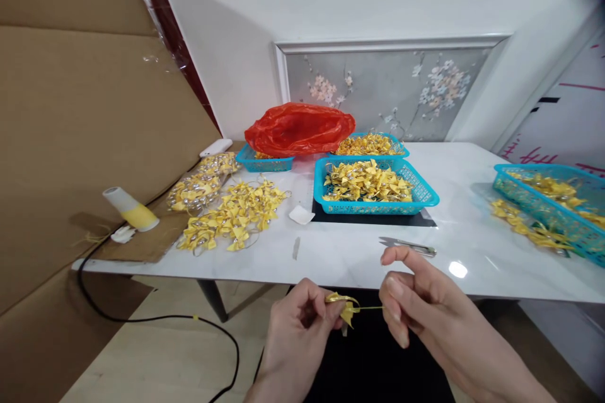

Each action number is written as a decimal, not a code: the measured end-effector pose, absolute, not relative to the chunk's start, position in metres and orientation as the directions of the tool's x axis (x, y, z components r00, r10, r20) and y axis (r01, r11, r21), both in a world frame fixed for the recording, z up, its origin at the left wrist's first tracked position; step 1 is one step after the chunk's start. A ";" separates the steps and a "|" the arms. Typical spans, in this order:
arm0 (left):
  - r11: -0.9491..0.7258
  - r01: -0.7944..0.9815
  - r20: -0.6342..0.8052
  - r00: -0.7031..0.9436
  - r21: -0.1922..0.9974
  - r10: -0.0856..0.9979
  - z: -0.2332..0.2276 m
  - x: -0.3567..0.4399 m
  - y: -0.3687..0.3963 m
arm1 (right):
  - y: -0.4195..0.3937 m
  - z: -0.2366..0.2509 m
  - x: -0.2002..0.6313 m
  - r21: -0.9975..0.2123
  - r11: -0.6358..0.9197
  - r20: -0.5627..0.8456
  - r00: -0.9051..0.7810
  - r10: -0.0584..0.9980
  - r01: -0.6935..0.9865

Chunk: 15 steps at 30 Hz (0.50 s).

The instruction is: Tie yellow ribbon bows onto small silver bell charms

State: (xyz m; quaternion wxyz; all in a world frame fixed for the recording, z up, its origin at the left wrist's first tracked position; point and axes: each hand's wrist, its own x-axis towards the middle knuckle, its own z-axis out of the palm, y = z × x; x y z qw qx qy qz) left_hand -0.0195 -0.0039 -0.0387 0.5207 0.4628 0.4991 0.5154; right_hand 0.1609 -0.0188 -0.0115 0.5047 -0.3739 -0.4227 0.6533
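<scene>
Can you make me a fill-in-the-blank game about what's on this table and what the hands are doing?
1. The left hand pinches a small ____ bow while the right hand pulls its thread.
2. The plastic bag at the back is ____.
3. The baskets holding bows are ____.
4. The metal snips lie on the ____, beyond the right hand.

Missing words: yellow; red; blue; table

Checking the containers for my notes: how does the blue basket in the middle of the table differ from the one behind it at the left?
The middle basket stands uncovered, its yellow folded pieces in plain sight, on a dark mat. The rear-left basket is largely covered by a red plastic bag, so little of its contents shows. It also sits farther from the hands. Both are blue perforated plastic trays.
</scene>
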 end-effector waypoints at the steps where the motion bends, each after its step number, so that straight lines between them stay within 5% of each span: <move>1: 0.047 -0.074 -0.049 -0.029 0.996 0.998 -0.037 -0.019 -0.004 | -0.018 -0.011 0.161 -0.933 -0.115 -0.048 -0.197 0.979 -0.341; 7: 0.100 -0.049 -0.097 0.067 0.994 0.993 -0.013 -0.021 -0.016 | -0.017 -0.008 0.160 -0.928 -0.038 0.012 -0.130 0.991 -0.370; 15: -0.199 0.138 0.191 0.074 0.970 0.979 0.006 -0.020 -0.033 | -0.027 0.004 0.165 -0.863 -0.010 0.063 -0.128 0.990 -0.504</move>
